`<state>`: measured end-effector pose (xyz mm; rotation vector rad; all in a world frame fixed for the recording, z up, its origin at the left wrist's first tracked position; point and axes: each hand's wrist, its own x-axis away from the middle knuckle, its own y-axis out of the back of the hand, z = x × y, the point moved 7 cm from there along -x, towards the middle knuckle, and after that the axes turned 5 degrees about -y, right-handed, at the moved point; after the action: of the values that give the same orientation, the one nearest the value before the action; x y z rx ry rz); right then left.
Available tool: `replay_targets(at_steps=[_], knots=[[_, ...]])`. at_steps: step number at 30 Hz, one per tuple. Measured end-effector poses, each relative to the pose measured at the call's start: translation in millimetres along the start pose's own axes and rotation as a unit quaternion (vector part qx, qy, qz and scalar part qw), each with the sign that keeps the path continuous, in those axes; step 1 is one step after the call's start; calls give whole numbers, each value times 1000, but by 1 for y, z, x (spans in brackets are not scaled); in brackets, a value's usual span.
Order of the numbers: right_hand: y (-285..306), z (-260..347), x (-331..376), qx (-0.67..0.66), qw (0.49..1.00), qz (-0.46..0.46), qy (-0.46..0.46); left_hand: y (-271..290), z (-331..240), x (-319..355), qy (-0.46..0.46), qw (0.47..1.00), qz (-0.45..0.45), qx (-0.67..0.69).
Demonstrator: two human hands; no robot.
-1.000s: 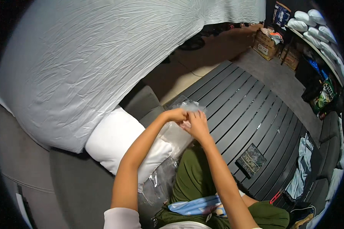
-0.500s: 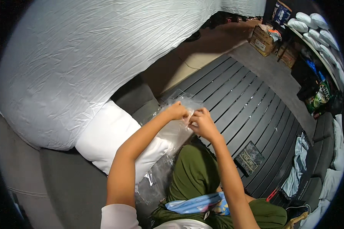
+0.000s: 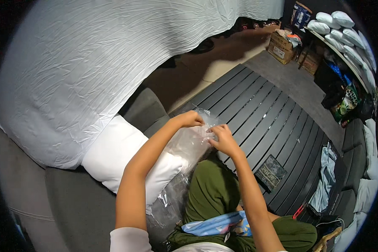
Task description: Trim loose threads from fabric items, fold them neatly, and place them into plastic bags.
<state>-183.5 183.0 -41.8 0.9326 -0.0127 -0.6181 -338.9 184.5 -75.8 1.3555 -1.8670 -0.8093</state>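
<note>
Between my hands is a see-through plastic bag (image 3: 185,143), crumpled and shiny, over the near left edge of the slatted table. My left hand (image 3: 191,119) pinches the far end of the bag, knuckles up. Close by on its right, my right hand (image 3: 224,140) has thumb and fingers closed on the bag's edge. A white pillow (image 3: 113,147) lies under and beyond my left forearm, one corner beside the plastic. More loose clear plastic (image 3: 168,206) spreads below that corner, next to my knee.
A dark slatted table (image 3: 256,113) fills the middle right, carrying a dark square object (image 3: 271,173) and a light blue cloth (image 3: 323,180). Pale fabric (image 3: 80,75) hangs across the upper left. Grey couch seats (image 3: 80,206) surround me. White pillows (image 3: 342,35) are stacked at the far right.
My hands have moved slightly apart, and the right hand's fingers have opened out somewhat. More of the plastic shows spread between them. The view has shifted a little.
</note>
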Motion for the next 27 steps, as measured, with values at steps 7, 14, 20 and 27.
replay_targets(at_steps=[7, 14, 20, 27], knots=[[-6, -23, 9, -70, 995, 20, -68, 9, -11, 1, -122, 978, -80, -152], [-9, -26, 14, -72, 994, 47, -69, 24, -23, 4, -5, 993, -93, -74], [10, -11, 20, -95, 995, -38, -10, 52, -44, 7, -63, 986, -116, -102], [95, 0, 52, -291, 923, -244, -58, 109, -189, 30, -53, 961, -167, 216]])
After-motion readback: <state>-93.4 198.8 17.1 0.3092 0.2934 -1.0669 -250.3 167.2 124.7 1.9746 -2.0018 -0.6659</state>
